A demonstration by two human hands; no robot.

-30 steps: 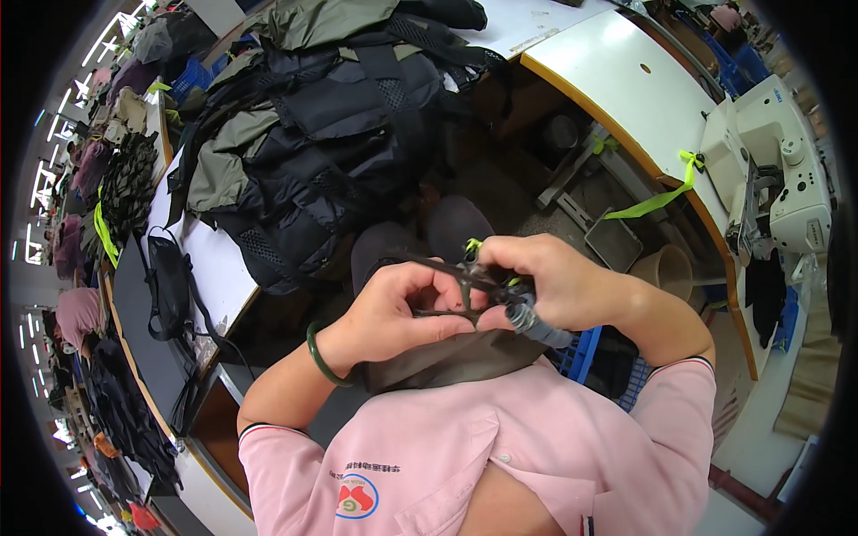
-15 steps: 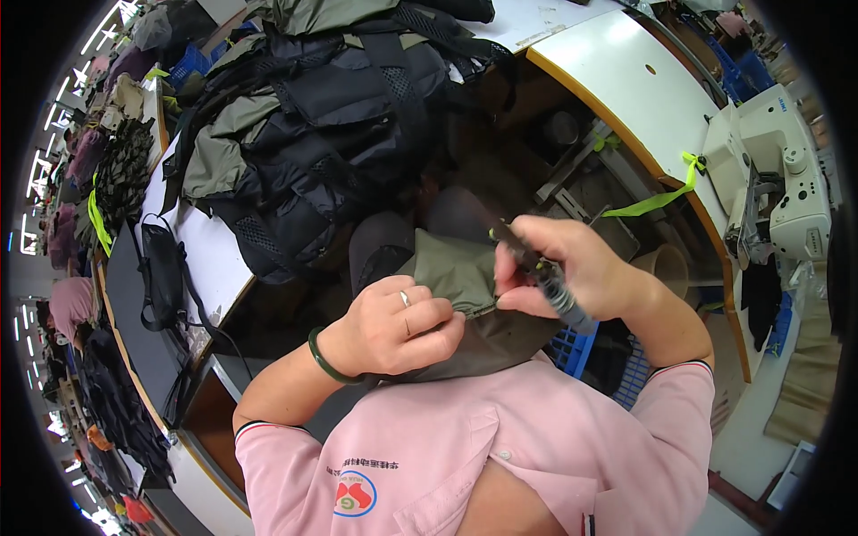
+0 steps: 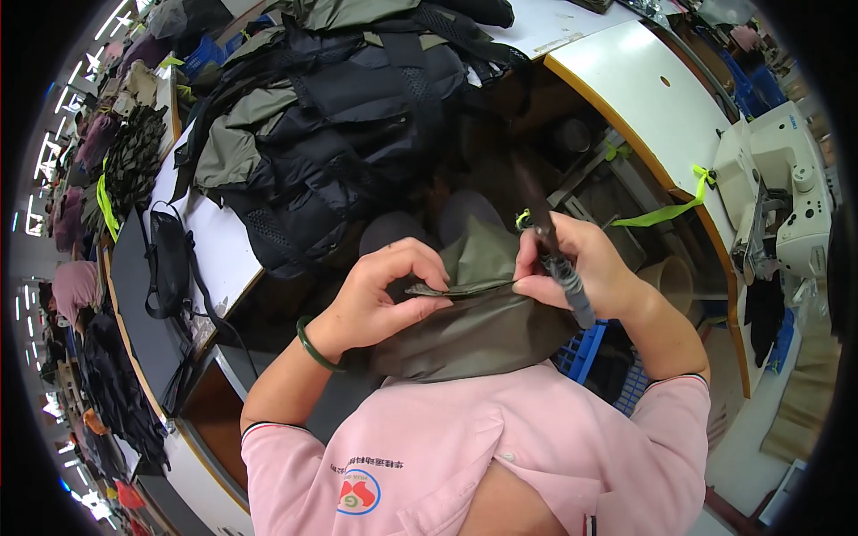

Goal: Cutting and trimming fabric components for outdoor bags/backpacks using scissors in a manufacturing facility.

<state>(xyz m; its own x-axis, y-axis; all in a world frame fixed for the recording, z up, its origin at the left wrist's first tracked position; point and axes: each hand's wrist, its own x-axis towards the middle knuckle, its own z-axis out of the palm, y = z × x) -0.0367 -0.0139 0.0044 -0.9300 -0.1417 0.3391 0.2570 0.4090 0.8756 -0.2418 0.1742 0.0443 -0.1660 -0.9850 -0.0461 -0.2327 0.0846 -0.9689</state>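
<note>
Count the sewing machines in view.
1: a white sewing machine on the table at the right edge, beyond the right hand. Others may be hidden past the dark rim.

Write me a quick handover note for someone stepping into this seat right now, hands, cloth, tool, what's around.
Left hand: fingers pinch the folded edge of the olive cloth piece, held above the lap.
Right hand: grips a dark pen-like tool and pinches the same edge.
Pile of dark and olive bags lies on the white table ahead; sewing machine at far right.
Done: cloth gathered, edge pinched between both hands.
Left: cannot tell; no mark or cut shows on the edge.
</note>
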